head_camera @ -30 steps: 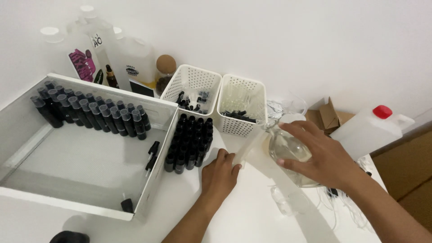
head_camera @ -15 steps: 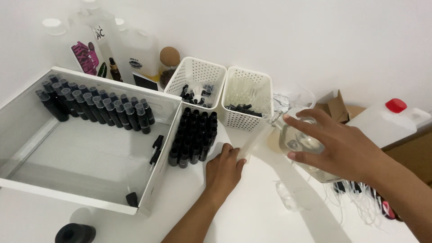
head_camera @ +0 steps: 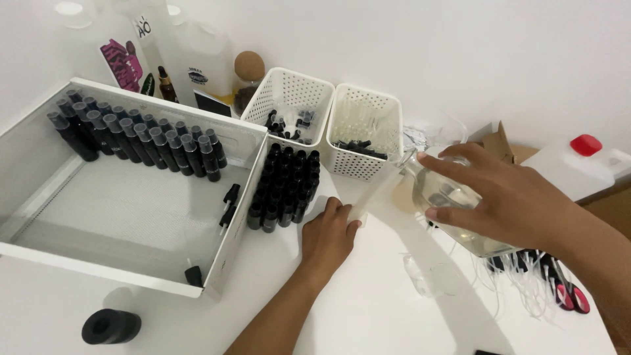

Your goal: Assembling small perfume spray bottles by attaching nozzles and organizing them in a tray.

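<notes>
A right hand (head_camera: 509,197) wraps spread fingers around a clear glass flask (head_camera: 453,210) of pale liquid, held tilted above the white tabletop (head_camera: 368,309), its neck pointing up and left toward two white perforated baskets (head_camera: 365,128). The left hand (head_camera: 327,235) rests knuckles-up on the tabletop, fingers curled; whether it grips anything cannot be told. Just beside it stands a tight block of small black-capped bottles (head_camera: 284,187), hemmed in by a large white tray (head_camera: 39,253) that carries a further row of dark vials (head_camera: 131,135). Loose white dip tubes (head_camera: 519,276) sprawl under the flask. A black roll (head_camera: 110,325) lies near the front edge.
</notes>
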